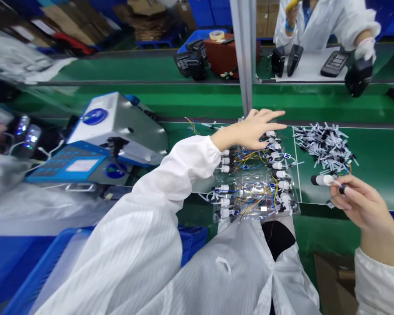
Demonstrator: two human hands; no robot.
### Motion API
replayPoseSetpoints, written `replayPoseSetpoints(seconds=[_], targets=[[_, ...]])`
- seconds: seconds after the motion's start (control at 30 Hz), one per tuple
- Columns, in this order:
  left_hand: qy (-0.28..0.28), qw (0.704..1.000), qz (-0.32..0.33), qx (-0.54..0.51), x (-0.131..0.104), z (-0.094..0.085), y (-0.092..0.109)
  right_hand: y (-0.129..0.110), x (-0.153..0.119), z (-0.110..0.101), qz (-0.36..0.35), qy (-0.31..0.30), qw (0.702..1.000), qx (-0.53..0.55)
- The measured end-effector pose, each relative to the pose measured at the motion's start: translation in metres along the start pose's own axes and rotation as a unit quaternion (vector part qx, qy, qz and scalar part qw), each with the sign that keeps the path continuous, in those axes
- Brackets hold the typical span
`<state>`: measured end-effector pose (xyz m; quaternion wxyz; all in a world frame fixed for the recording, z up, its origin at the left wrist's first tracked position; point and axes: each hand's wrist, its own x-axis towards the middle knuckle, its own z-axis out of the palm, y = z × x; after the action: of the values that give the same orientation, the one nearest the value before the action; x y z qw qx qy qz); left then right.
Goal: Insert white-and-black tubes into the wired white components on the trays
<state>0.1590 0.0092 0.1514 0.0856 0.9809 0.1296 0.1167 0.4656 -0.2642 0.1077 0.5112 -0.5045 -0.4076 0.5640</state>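
Observation:
My left hand [254, 129] hovers over the far end of a clear plastic tray [249, 178], fingers stretched out and apart, with nothing seen in it. Rows of small black-and-white cylindrical parts [226, 202] with coloured wires [254, 205] fill the tray. Out to the right, my right hand [364, 203] pinches a similar black-and-white cylindrical part [323, 180] by its wire end, and a small dark piece shows between the fingers. Just beyond that hand lies a heap of short white-and-black strips [326, 146] on the green bench.
A silver box-shaped machine [118, 127] and a blue control panel [75, 164] stand to the left. A metal post [242, 57] rises behind the tray. Across the bench, a co-worker in a white coat [331, 26] handles black devices [335, 63]. Blue crates [193, 240] sit below.

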Motion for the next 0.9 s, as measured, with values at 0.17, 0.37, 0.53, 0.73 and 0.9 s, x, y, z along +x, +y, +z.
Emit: replayPoseSetpoints(seconds=[0.17, 0.37, 0.53, 0.73, 0.9], targets=[[0.112, 0.985, -0.076, -0.102, -0.066, -0.051, 0.053, -0.059, 0.031, 0.074, 0.0, -0.098, 0.976, -0.192], [0.2, 0.96, -0.124, -0.152, -0.13, -0.048, 0.105, -0.09, 0.097, 0.191, -0.137, -0.252, 0.868, -0.405], [0.222, 0.934, -0.197, -0.199, -0.154, -0.017, 0.091, -0.078, 0.129, 0.244, -0.189, -0.334, 0.808, -0.447], [0.261, 0.877, -0.284, -0.288, -0.187, 0.006, 0.062, -0.076, 0.12, 0.224, -0.11, -0.257, 0.879, -0.387], [0.315, 0.777, -0.3, -0.454, -0.198, 0.007, 0.059, -0.093, 0.103, 0.187, -0.058, -0.2, 0.929, -0.307]])
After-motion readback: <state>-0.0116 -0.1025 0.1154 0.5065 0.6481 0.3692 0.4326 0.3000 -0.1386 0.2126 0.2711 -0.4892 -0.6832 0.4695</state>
